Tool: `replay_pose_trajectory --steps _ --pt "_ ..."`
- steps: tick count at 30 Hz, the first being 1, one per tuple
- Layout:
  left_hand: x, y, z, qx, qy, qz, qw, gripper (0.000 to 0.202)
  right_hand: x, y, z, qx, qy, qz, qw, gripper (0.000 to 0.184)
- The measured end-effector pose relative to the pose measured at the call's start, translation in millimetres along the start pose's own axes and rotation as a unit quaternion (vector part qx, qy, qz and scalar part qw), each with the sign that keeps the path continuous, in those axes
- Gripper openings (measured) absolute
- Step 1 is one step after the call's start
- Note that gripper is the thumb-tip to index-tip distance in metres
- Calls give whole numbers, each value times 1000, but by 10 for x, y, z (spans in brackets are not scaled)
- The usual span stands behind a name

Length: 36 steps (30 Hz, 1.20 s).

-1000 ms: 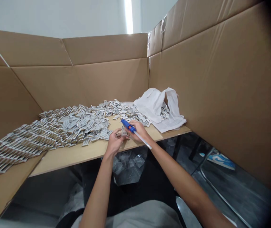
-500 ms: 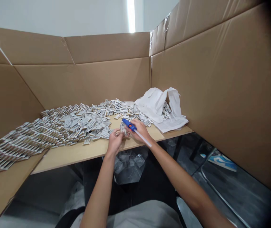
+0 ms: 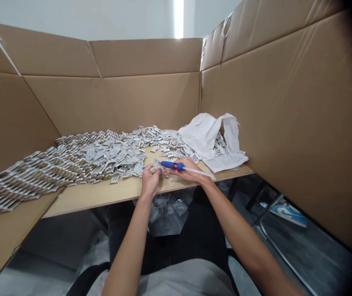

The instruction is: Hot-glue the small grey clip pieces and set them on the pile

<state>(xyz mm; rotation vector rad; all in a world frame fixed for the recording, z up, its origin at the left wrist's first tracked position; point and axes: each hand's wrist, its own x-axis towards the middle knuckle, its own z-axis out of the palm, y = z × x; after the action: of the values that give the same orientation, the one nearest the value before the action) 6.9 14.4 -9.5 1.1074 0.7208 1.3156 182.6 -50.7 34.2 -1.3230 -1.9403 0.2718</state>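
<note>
My right hand (image 3: 189,170) is closed around a blue hot glue gun (image 3: 172,165), with a pale glue stick (image 3: 199,172) sticking out of its back end toward my wrist. A small red light glows on the gun, and its tip points left. Close beside it, my left hand (image 3: 151,179) pinches a small grey-white slotted piece (image 3: 157,164) by its lower part. The gun's tip is right by this piece; whether they touch I cannot tell. Both hands are over the front edge of the wooden table (image 3: 101,193).
A heap of loose grey-white pieces (image 3: 110,158) covers the table's middle, with stacked rows (image 3: 24,181) at left. White paper sheets (image 3: 200,131) lie over more pieces at right. Tall cardboard walls (image 3: 151,98) enclose the back and sides. Clear plastic bags (image 3: 169,209) are below.
The glue gun has turned from a slanted position to nearly level, its tip now pointing left. My right wrist has rotated with it. The view has shifted slightly.
</note>
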Motion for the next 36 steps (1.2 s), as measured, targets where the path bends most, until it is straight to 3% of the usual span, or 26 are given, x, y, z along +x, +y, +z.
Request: replay_pose_trajectory --steps 5,24,31,36 --pt "-10 10 -2 10 -24 -8 1000 50 11 9 27 -1 -7 7 1000 44" --pt "-37 15 6 51 -14 30 998 42 57 95 74 -76 4 -6 997 24" --pt "-17 -5 -12 53 -19 29 998 42 63 84 85 -78 -2 3 997 34" --pt "-25 -4 -12 61 -18 31 997 41 54 58 71 -93 1 1 996 30"
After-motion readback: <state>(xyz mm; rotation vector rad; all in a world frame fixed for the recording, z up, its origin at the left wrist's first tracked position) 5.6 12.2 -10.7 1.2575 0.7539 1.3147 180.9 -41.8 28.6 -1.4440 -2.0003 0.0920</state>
